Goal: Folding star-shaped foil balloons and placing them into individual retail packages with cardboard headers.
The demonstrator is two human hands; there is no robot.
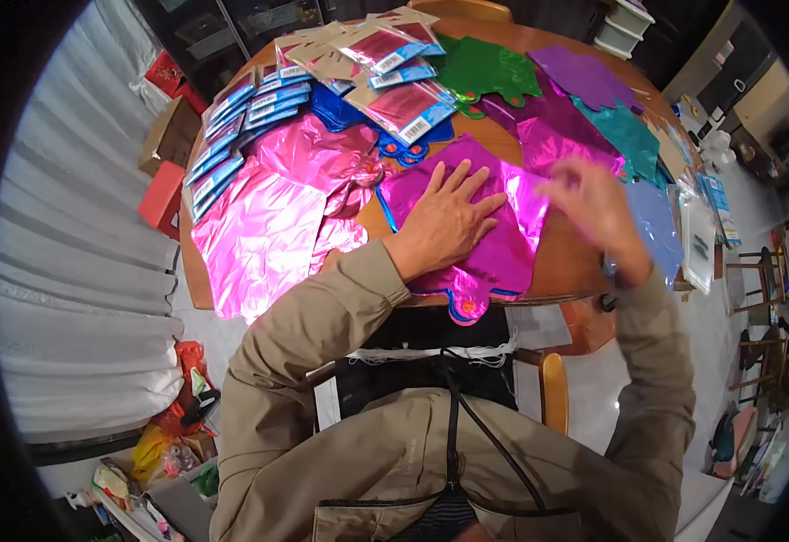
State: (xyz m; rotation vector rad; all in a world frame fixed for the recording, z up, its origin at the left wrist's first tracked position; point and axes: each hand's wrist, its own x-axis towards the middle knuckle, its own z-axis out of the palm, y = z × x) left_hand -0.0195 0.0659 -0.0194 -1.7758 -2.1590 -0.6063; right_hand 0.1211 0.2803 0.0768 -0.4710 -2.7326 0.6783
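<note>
My left hand [448, 217] lies flat with spread fingers on a shiny magenta foil sheet [512, 257] at the table's near edge. A rounded tab [468, 305] with a red spot hangs over that edge, and blue foil shows under the sheet's rim. My right hand [593, 208] is raised by the sheet's right side. Motion blurs its fingers, so I cannot see if anything is in them. Beyond it lies another magenta foil sheet [561, 135]. Crumpled pink foil [263, 221] covers the table left of my left hand.
Flat packets [403, 104] with blue labels are heaped at the far left of the wooden table [552, 282]. Green foil [485, 70], purple foil [584, 77] and teal foil [625, 135] lie at the back right. Clear packaging [697, 239] sits on the right edge. A chair [554, 388] is near me.
</note>
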